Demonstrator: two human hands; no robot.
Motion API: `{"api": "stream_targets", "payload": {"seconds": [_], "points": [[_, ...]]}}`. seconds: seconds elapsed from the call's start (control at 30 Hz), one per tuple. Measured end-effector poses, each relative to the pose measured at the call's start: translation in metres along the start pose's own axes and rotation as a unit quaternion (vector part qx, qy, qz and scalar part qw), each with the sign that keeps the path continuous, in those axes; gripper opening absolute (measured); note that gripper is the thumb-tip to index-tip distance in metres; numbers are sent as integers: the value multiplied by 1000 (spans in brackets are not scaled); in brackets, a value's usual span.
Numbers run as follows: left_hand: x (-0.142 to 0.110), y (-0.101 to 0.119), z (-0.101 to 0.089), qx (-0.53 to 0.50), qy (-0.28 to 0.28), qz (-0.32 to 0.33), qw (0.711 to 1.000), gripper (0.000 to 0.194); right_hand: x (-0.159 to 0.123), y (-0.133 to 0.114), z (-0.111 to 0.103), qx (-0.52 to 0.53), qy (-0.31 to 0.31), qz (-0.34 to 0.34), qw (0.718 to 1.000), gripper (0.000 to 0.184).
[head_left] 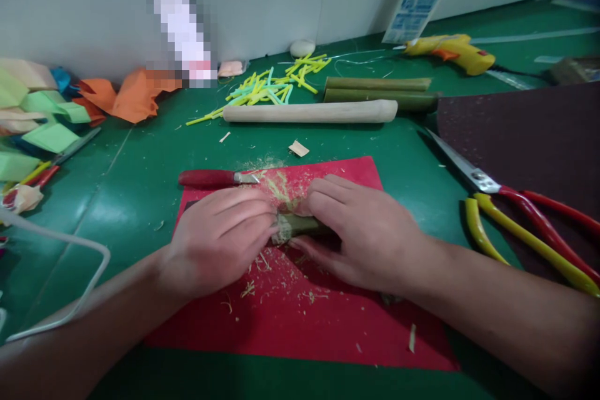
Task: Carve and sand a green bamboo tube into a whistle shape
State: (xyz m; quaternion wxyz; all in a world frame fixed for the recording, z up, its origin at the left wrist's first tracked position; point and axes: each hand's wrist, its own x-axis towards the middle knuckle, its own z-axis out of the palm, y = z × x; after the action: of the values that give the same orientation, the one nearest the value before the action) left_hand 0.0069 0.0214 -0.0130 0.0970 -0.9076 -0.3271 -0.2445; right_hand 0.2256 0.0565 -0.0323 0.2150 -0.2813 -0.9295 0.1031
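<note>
The fingers of the right hand [365, 231] wrap a green bamboo section [304, 225] at the centre of the frame; the left hand [220, 237] curls against its frayed end, whether gripping cannot be told. Shavings [248, 289] litter the red sheet [300, 337] beneath, and could make the bamboo slip. Just beyond the left knuckles, a red-handled knife [206, 179] lies bare-bladed: a careless reach might cut.

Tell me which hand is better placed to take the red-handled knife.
Probably the left hand: the red-handled knife lies just beyond it, handle end toward the left. The right hand is farther off, closed around the green bamboo piece.
</note>
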Motion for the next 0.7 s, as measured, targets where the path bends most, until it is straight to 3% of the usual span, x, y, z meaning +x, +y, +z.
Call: {"api": "stream_targets", "payload": {"seconds": [0.53,0.7], "points": [[-2,1,-2,-42,-23,-21,999,14,0,0,-3,21,-8,1,1000,18],[-7,0,-2,-49,1,-34,998,12,0,0,-2,14,-7,3,1000,20]]}}
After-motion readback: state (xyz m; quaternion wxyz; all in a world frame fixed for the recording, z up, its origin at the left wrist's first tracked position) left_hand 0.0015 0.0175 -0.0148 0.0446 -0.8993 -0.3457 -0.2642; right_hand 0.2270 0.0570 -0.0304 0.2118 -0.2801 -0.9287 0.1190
